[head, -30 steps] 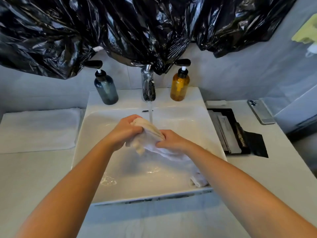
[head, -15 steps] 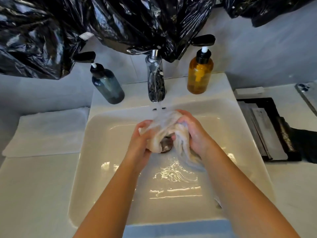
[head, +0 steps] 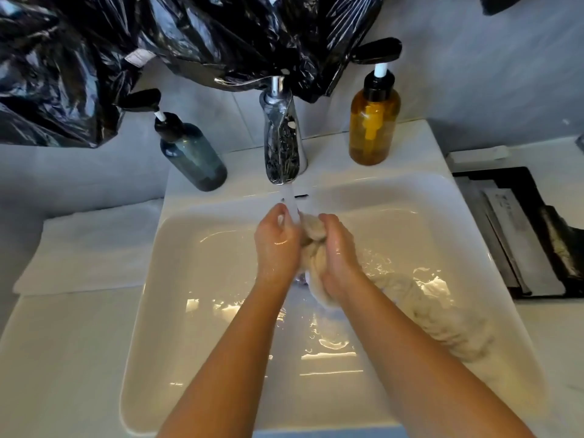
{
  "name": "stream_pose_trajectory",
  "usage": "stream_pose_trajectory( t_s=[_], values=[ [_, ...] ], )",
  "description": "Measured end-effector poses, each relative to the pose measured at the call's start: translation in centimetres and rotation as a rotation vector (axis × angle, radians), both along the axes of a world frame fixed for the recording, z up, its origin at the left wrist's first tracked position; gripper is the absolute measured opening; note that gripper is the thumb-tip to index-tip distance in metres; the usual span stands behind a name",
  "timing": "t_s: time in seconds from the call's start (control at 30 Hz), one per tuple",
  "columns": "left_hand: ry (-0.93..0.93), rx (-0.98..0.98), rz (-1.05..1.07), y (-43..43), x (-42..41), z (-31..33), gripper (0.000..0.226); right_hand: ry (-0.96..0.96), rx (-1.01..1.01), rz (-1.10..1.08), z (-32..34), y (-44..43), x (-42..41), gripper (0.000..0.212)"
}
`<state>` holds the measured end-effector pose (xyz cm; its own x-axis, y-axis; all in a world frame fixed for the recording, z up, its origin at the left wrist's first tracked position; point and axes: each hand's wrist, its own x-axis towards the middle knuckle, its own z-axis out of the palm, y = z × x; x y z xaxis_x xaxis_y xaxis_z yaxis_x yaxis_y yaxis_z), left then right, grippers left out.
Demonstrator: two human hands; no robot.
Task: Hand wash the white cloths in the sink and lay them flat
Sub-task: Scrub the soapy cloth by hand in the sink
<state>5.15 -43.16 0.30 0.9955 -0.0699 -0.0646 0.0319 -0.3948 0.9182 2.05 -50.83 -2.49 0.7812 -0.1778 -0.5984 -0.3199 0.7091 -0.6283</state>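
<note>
Wringing white cloth (head: 311, 230), gripped by left hand (head: 275, 245) and right hand (head: 340, 252), mid-frame under running tap (head: 282, 143), risking spray onto bench (head: 63, 358).

Sink (head: 474, 213): glossy white, warm yellowish glare on wet basin.
Cloth (head: 311, 227): plain off-white, cream where soaked.
Faucet (head: 282, 143): chrome, mottled black reflections.
Blue-grey bottle (head: 194, 159): translucent, black pump, white stem.
Amber bottle (head: 374, 124): translucent, black pump, white stem.
Plastic sheeting (head: 221, 33): glossy black, crinkled grey highlights.
Folded towel (head: 91, 248): plain white.
Wall (head: 489, 74): pale grey.
Counter (head: 63, 343): white.
Tray (head: 534, 197): black; slabs (head: 518, 238) inside, grey.
</note>
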Motion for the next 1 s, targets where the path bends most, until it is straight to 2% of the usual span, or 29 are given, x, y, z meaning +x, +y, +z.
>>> stream_pose_trajectory(
  t_s=[0.07, 0.1, 0.2, 0.23, 0.33, 0.43, 0.53, 0.6, 0.7, 0.8, 0.87, 1.0],
  values=[
    [-0.037, 0.072, -0.081, -0.9, -2.8, 0.9, 0.034, 0.010, 0.118, 0.048, 0.4, -0.1, -0.6, 0.043],
    [-0.043, 0.113, -0.062, -1.2, -3.2, 0.9, 0.035, 0.003, 0.129, 0.079, 0.5, 0.1, -0.8, 0.040],
    [-0.047, 0.299, 0.057, -0.9, -0.7, 0.4, 0.036, -0.024, 0.002, 0.082, 0.6, 0.8, -0.7, 0.022],
    [-0.026, 0.308, 0.080, -0.3, 0.4, 0.5, 0.036, -0.019, -0.057, 0.081, 0.9, 0.9, -0.7, 0.021],
    [-0.027, 0.211, 0.132, 1.4, 0.8, 0.8, 0.040, 0.039, 0.005, 0.060, 1.6, 0.9, -0.5, 0.024],
    [-0.092, 0.127, 0.006, 0.5, -3.1, 1.3, 0.034, 0.068, 0.089, 0.026, 1.5, 0.4, -0.5, 0.045],
    [-0.111, 0.212, 0.042, -0.8, -3.5, 1.2, 0.032, 0.007, 0.159, 0.101, 2.1, 0.9, -1.5, 0.031],
    [-0.024, 0.290, 0.126, -0.5, -0.9, 1.1, 0.036, 0.019, 0.094, 0.050, 2.3, 1.7, -1.6, 0.024],
    [-0.014, 0.229, 0.190, 1.3, 1.2, 1.6, 0.040, 0.083, 0.032, 0.037, 2.4, 1.7, -1.0, 0.032],
    [-0.058, 0.206, 0.107, 1.1, -1.9, 1.8, 0.035, 0.124, 0.094, 0.022, 1.9, 0.8, -0.8, 0.035],
    [-0.050, 0.157, 0.044, 0.2, -3.9, 1.8, 0.030, 0.083, 0.133, 0.073, 1.9, 0.9, -1.1, 0.037],
    [0.006, 0.218, 0.185, 0.4, 0.1, 1.2, 0.037, 0.082, -0.038, 0.075, 2.0, 2.2, -0.8, 0.035]
  ],
)
